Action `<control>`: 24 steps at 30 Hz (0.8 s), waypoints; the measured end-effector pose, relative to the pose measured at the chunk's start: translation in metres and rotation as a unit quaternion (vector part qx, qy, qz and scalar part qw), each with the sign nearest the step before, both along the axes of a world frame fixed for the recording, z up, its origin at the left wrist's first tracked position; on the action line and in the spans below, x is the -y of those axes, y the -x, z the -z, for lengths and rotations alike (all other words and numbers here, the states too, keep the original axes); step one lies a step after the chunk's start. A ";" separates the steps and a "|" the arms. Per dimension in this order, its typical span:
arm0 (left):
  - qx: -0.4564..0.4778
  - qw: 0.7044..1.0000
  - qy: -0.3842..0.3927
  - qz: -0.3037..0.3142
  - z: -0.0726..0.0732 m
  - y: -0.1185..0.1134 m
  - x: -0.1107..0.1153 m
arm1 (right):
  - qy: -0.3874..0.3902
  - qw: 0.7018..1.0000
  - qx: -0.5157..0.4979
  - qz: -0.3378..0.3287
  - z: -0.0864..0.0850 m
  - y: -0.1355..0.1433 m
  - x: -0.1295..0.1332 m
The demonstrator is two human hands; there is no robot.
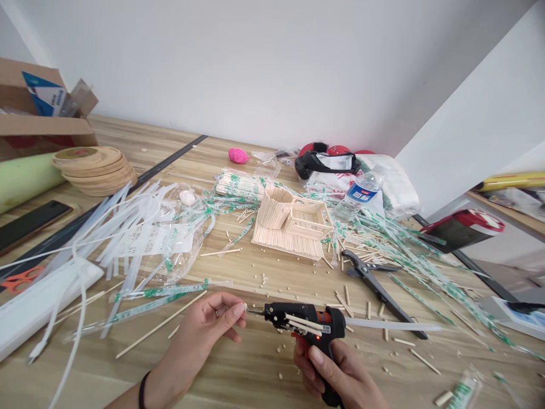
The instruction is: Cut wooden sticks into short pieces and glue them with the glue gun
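My right hand [336,369] is wrapped round the handle of a black hot glue gun [298,315], its small red light lit. A clear glue stick [392,324] juts out of its back, and short wooden sticks [303,325] lie along its side. At the nozzle's tip, my left hand [217,321] pinches a tiny pale piece of wooden stick [245,307] between thumb and finger. Behind the gun stands a model made of wooden sticks [289,241]: a flat base with a rounded wall and a railed box on top.
Cutting pliers [374,284] lie on the right among loose sticks and plastic wrappers [434,272]. A water bottle [361,193] and pink yarn [238,155] are farther back. On the left are glue sticks [131,227], a white power strip [46,304], a phone [32,224] and orange scissors [23,278].
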State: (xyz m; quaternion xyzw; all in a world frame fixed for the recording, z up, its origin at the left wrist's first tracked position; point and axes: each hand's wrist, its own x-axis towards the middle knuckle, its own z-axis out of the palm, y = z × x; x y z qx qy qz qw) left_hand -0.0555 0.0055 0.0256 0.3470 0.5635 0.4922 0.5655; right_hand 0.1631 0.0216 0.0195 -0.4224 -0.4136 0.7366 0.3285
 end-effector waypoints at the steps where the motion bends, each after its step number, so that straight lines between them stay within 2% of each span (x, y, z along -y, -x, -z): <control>1: 0.000 1.000 0.001 0.000 0.000 0.000 0.000 | -0.002 1.000 0.001 0.003 0.000 0.000 0.000; 7: 0.010 1.000 -0.003 0.002 -0.001 0.000 0.000 | -0.028 0.999 0.026 0.027 -0.002 -0.009 -0.001; 10: 0.011 1.000 -0.004 -0.001 0.000 0.000 0.000 | -0.102 0.985 0.133 0.048 0.000 -0.029 -0.008; 12: 0.009 1.000 -0.002 -0.002 0.000 0.000 0.000 | -0.180 0.951 0.244 0.063 0.004 -0.048 -0.016; 13: 0.008 1.000 -0.002 -0.001 0.000 0.000 0.000 | -0.221 0.924 0.304 0.072 0.006 -0.059 -0.020; 15: 0.005 1.000 -0.003 0.002 0.000 0.001 0.000 | -0.293 0.852 0.426 0.077 0.011 -0.084 -0.030; 17: -0.002 1.000 -0.004 0.005 -0.001 0.002 0.001 | -0.347 0.768 0.534 0.069 0.016 -0.112 -0.038; 19: -0.005 1.000 -0.001 0.008 -0.002 0.002 0.002 | -0.363 0.716 0.594 0.051 0.021 -0.139 -0.045; 21: -0.002 1.000 0.003 0.012 -0.003 0.003 0.002 | -0.357 0.701 0.616 0.038 0.026 -0.163 -0.050; 24: 0.006 1.000 0.008 0.018 -0.004 0.001 0.001 | -0.331 0.713 0.618 0.019 0.032 -0.188 -0.055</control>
